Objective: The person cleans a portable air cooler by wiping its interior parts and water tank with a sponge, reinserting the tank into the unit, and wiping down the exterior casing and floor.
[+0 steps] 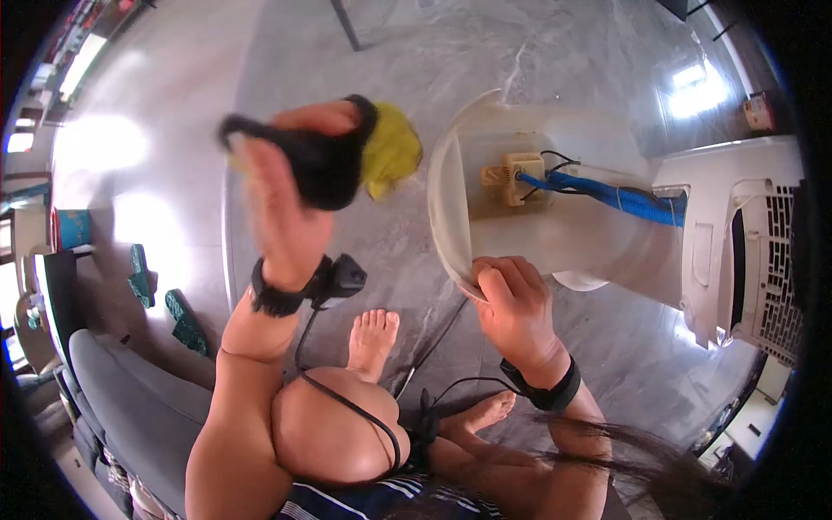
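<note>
My left hand (299, 230) is raised over the floor, smeared by motion. It is closed around a soft black thing (325, 169) with a loop, whose kind is unclear, and a crumpled yellow cloth (392, 152) sticks out beyond it. With curled fingers, my right hand (513, 299) grips the lower rim of a white appliance's round base (446, 195). The appliance lies on its side, and the hollow underside of the base faces me. Inside are a beige plastic part (523, 179), black wires and a blue corrugated tube (615, 199) running toward the slotted body (706, 243).
Grey tiled floor (390, 251) surrounds my bare feet (374, 342). Green slippers (185, 322) lie left, beside a grey seat (139, 399). A black cable (364, 412) crosses my knee; another cord (438, 347) runs along the floor. Both wrists wear black straps.
</note>
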The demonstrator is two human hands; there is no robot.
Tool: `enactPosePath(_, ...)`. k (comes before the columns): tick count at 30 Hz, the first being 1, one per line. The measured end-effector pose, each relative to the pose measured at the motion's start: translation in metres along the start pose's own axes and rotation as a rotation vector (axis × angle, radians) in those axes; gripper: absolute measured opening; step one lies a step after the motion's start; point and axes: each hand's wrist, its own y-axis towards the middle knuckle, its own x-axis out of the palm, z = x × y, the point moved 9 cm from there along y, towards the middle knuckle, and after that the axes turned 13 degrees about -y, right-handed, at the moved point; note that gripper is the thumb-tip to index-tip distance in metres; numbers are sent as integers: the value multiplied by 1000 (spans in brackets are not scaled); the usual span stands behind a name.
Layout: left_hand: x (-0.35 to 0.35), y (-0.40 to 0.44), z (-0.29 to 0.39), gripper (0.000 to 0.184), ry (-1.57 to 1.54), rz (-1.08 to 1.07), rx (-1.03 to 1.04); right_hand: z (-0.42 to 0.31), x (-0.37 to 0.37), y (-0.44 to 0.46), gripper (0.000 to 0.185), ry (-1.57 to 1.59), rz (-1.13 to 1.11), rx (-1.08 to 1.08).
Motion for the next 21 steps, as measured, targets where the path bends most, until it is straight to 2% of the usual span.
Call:
enactPosePath(2, -3, -4, 23, 63, -107, 90, -16, 1, -5, 2, 23, 34, -10, 14)
enactPosePath(4, 14, -11, 45, 69, -232, -87, -62, -5, -28, 5, 25, 59, 88, -10)
enactPosePath(6, 32, -24, 56, 75, -204, -226, -119, -10, -48, -11, 28, 146, 128, -45)
enactPosePath(7, 40, -31, 53, 73, -227, -183, -196, -16, -60, -19, 30, 235, 161, -87)
enactPosePath(8, 53, -33, 52, 66, -314, -345, -237, -21, -66, -21, 30, 234, 160, -91)
enactPosePath(9, 62, -41, 45, 52, -347, -469, -465, -23, -40, -21, 28, 488, -174, 44)
enactPosePath(10, 64, -40, 40, 52, -347, -468, -463, -33, -12, -31, 27, 730, -511, 184)
enactPosePath(11, 86, -50, 41, 50, -329, -742, -393, -38, -4, -34, 27, 725, -509, 185)
enactPosePath(12, 105, -67, 44, 48, -306, -1017, -315, -46, 15, -40, 26, 1028, -561, 256)
enactPosePath(13, 111, -70, 43, 48, -310, -1020, -311, -56, 28, -44, 26, 1332, -607, 327)
enactPosePath(14, 124, -89, 42, 43, -313, -1189, -366, -63, 29, -40, 26, 1329, -605, 329)
enactPosePath(15, 133, -109, 41, 41, -313, -1358, -422, -69, 39, -45, 25, 1728, -639, 638)
enactPosePath(16, 137, -113, 38, 41, -316, -1357, -421, -78, 48, -53, 25, 2115, -649, 972)
enactPosePath(17, 141, -124, 33, 41, -342, -1411, -478, -68, 61, -62, 25, 1966, -559, 1041)
enactPosePath(18, 144, -131, 31, 45, -369, -1466, -534, -67, 66, -70, 25, 1964, -557, 1044)
enactPosePath(19, 141, -132, 29, 53, -334, -1542, -614, -64, 64, -72, 24, 1940, -497, 938)
enactPosePath(20, 131, -126, 23, 53, -337, -1544, -613, -60, 57, -73, 23, 1912, -437, 834)
enactPosePath(21, 119, -105, 21, 50, -440, -1390, -517, -55, 50, -81, 20, 1778, -522, 814)
